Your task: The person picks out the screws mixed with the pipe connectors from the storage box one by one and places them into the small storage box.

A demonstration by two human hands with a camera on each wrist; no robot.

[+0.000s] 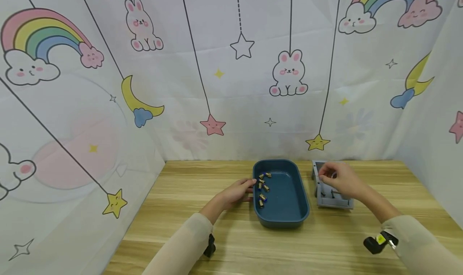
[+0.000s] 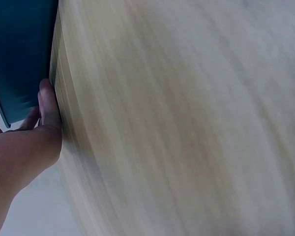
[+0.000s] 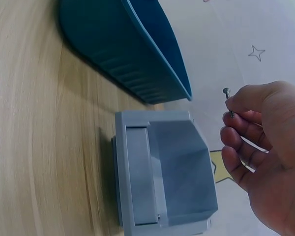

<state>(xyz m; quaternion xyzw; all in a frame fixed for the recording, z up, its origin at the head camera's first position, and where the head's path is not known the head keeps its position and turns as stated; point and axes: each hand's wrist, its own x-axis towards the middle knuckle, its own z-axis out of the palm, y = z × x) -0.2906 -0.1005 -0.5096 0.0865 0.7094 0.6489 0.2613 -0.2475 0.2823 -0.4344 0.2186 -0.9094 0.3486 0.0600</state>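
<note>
My right hand pinches a small metal screw between thumb and finger, its head upward. The hand hovers over a grey box, which holds a few small dark pieces. In the right wrist view the box's sloped compartment lies beside the hand. My left hand rests on the left side of a dark blue bin, its fingers against the outer wall. Several small gold-and-blue cylindrical pieces lie along the bin's left side, too small to identify.
Bin and box stand side by side on a wood-grain table, with a gap between them. A white printed curtain borders the table at the back and both sides. Black wrist cameras sit on both forearms.
</note>
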